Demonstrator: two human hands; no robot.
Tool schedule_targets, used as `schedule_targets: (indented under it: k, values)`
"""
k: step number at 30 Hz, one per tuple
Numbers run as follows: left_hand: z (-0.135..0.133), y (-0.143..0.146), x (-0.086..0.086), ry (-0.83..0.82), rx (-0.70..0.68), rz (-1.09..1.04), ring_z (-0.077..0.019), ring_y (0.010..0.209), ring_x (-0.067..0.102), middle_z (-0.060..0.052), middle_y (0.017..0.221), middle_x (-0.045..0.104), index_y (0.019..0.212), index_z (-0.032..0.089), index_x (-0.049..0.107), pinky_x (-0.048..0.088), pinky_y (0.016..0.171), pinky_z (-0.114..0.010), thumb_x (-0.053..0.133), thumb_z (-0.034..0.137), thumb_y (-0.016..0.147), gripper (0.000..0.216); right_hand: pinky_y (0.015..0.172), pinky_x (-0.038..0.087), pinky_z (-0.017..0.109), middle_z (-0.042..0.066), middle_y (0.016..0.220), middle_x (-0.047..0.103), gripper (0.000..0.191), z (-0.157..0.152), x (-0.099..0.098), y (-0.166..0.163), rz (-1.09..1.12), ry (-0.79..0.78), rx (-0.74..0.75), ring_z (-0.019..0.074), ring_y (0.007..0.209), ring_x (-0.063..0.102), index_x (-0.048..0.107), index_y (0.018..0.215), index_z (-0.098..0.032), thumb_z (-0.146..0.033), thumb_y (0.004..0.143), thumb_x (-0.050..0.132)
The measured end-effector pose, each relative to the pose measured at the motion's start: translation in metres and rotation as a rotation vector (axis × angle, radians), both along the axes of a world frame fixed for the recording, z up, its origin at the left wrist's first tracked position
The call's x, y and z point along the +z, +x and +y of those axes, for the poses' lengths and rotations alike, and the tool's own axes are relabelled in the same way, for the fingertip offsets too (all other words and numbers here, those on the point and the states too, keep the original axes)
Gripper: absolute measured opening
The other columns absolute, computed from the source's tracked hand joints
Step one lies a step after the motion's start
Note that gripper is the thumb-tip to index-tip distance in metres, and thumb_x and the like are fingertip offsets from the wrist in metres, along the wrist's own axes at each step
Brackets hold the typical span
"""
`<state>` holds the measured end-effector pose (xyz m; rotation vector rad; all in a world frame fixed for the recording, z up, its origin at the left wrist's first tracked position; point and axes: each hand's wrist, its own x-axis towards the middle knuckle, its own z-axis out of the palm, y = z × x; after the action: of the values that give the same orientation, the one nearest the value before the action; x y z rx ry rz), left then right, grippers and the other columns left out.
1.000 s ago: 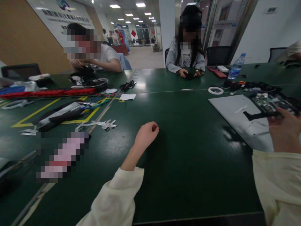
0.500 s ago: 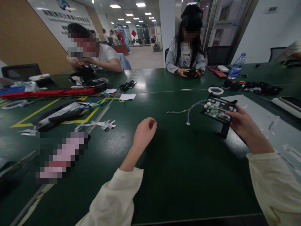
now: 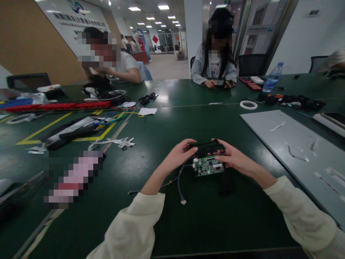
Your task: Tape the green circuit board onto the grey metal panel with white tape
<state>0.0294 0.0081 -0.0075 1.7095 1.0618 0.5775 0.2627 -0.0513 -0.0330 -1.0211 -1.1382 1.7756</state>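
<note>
Both hands hold a black frame [image 3: 207, 149] with a green circuit board [image 3: 208, 165] on its near side, tilted above the table. My left hand [image 3: 179, 154] grips the frame's left end, thumb on the near face and fingers behind. At the right end, my right hand [image 3: 233, 156] has its thumb by the board's upper right corner. A grey cable [image 3: 180, 187] with a white plug hangs from the board's left side, and a thinner wire runs left behind my left forearm. Some dark part below the right of the board is hard to make out.
A grey board [image 3: 265, 133] with tape strips lies to the right, near a white tape roll [image 3: 248, 104]. On the left lie a blurred-out pink object [image 3: 75, 178], crumpled tape [image 3: 118, 143] and a cable bundle [image 3: 72, 131]. Two people sit across the green table [image 3: 167, 126].
My right hand has brought the frame and board from the right to the middle. My left hand, free before, has moved right and taken the frame's left end.
</note>
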Motion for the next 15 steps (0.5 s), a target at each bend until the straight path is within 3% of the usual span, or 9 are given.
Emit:
schedule_targets:
  k: [3,5,8,10,12,15]
  values:
    - [0.001,0.000,-0.007,0.032,-0.024,0.031,-0.0171,0.095,0.062,-0.008,0.110,0.063,0.112,0.018,0.057,0.052,0.081,-0.031,0.054,0.019,0.082,0.031,0.080,0.054,0.042,0.005,0.117,0.060,0.068,0.005,-0.003,0.006,-0.107,0.054,-0.047,0.0225,0.101,0.060,0.034,0.139,-0.036,-0.035,0.078,0.064]
    - [0.004,-0.002,-0.012,0.046,-0.001,0.048,-0.0171,0.090,0.063,-0.007,0.106,0.064,0.111,0.018,0.058,0.053,0.078,-0.032,0.053,0.019,0.082,0.029,0.084,0.052,0.044,0.005,0.117,0.060,0.057,0.011,-0.003,0.024,-0.283,0.182,-0.155,0.0223,0.100,0.060,0.043,0.133,-0.034,-0.038,0.079,0.063]
    - [0.007,-0.006,-0.017,0.044,0.014,0.073,-0.0167,0.081,0.063,-0.007,0.102,0.065,0.112,0.019,0.058,0.053,0.066,-0.030,0.053,0.023,0.082,0.031,0.093,0.044,0.046,0.007,0.116,0.061,0.042,0.017,0.000,0.076,-0.791,0.465,-0.419,0.0243,0.101,0.059,0.059,0.119,-0.028,-0.040,0.078,0.061]
    - [0.008,-0.007,-0.019,0.051,0.012,0.087,-0.0165,0.078,0.063,-0.007,0.099,0.065,0.113,0.019,0.058,0.052,0.062,-0.028,0.053,0.025,0.082,0.032,0.096,0.039,0.048,0.013,0.115,0.061,0.040,0.014,0.000,0.123,-1.211,0.547,-0.676,0.0278,0.102,0.058,0.062,0.114,-0.021,-0.040,0.080,0.055]
    - [0.009,-0.007,-0.019,0.065,0.008,0.095,-0.0165,0.077,0.063,-0.007,0.098,0.065,0.112,0.019,0.059,0.052,0.060,-0.028,0.053,0.026,0.082,0.032,0.095,0.038,0.049,0.018,0.111,0.061,0.041,0.004,-0.006,0.172,-1.520,0.494,-0.885,0.0329,0.107,0.055,0.065,0.108,-0.016,-0.042,0.078,0.053]
    - [0.009,-0.008,-0.019,0.069,0.000,0.096,-0.0168,0.078,0.063,-0.008,0.099,0.064,0.112,0.019,0.059,0.052,0.060,-0.028,0.052,0.026,0.082,0.032,0.077,0.044,0.051,0.019,0.093,0.065,0.039,-0.017,-0.025,0.236,-1.673,0.175,-0.996,0.0387,0.094,0.059,0.068,0.093,-0.020,-0.051,0.070,0.057]
